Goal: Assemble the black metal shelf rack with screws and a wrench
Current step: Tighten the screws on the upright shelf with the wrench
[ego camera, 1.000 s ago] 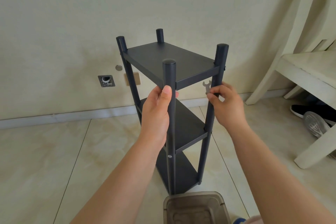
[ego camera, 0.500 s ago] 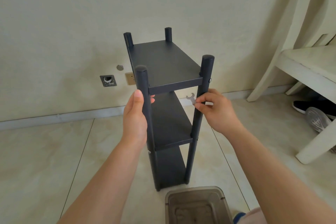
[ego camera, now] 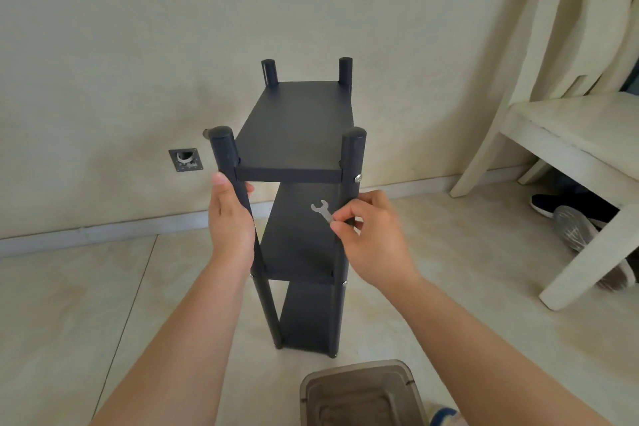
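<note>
The black shelf rack point(ego camera: 301, 135) stands upright on the tiled floor point(ego camera: 69, 304), short end toward the camera; the left hand point(ego camera: 231, 221) wraps the near left post below the top shelf; the right hand point(ego camera: 370, 235) sits against the near right post, pinching a small silver wrench point(ego camera: 321, 211) whose open end points up-left, below the screw point(ego camera: 358, 178) at the top shelf; a white chair point(ego camera: 567, 135) stands right of the rack, a brown plastic bin point(ego camera: 359, 394) just in front, bare tiles to its left.

Left hand point(ego camera: 231, 221) curled (gripping); right hand point(ego camera: 371, 235) pinching.
</note>
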